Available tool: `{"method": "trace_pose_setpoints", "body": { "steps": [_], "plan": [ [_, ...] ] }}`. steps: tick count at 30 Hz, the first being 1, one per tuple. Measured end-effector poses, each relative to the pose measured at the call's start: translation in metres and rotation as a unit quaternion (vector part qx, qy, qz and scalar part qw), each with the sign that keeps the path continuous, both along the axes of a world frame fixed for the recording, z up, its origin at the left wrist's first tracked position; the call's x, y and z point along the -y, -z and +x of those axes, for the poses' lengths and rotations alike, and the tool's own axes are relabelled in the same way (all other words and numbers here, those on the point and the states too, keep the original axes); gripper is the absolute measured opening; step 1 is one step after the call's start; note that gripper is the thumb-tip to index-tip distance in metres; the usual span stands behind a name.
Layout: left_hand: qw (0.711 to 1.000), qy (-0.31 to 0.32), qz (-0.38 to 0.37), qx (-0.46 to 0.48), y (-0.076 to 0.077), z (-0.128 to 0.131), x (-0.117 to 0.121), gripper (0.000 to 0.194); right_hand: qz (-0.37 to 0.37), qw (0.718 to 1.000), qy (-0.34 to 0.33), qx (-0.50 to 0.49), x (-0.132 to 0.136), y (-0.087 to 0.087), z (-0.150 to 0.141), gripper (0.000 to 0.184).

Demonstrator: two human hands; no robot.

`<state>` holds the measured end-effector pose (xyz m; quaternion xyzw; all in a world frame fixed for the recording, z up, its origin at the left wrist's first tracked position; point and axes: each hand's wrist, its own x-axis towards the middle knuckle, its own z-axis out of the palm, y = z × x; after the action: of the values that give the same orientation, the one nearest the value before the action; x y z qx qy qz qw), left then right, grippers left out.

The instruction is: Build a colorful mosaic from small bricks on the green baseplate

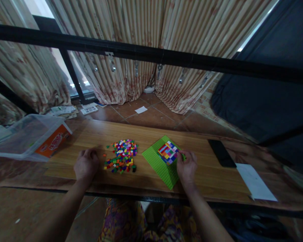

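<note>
A green studded baseplate [154, 152] lies turned at an angle on the wooden board. On its far right part sits a flat block of joined multicoloured bricks [168, 152]. My right hand [187, 166] is at the plate's right edge, its fingers pinched against the right side of that block. What they grip is too small to make out. Left of the plate, loose small bricks [125, 149] lie in a heap, with more scattered in front. My left hand [86, 164] rests on the board left of the heap, fingers curled closed, no brick showing in it.
A clear plastic box [27, 134] with an orange label stands at the board's left end. To the right lie a black phone [221, 153] and a white paper sheet [256, 182]. A dark metal bar [146, 50] crosses beyond the board, before striped curtains [121, 30].
</note>
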<state>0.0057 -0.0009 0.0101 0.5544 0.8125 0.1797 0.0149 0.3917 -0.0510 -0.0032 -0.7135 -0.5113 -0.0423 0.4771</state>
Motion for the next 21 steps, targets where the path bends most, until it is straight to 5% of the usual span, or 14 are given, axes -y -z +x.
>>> {"method": "trace_pose_setpoints", "body": {
  "steps": [5,13,21],
  "plan": [
    [1.000,0.000,0.002,0.006,0.001,-0.001,-0.001,0.030,-0.026,0.984,-0.004,-0.174,-0.006,0.002,0.002,0.026],
    [1.000,0.000,0.009,0.013,0.004,-0.002,-0.001,0.031,0.013,0.907,-0.026,-0.420,-0.007,0.002,0.007,0.040],
    [1.000,0.000,-0.002,0.012,0.000,0.000,0.000,0.032,-0.021,0.894,-0.064,-0.443,-0.018,0.002,0.007,0.035]
  ]
}}
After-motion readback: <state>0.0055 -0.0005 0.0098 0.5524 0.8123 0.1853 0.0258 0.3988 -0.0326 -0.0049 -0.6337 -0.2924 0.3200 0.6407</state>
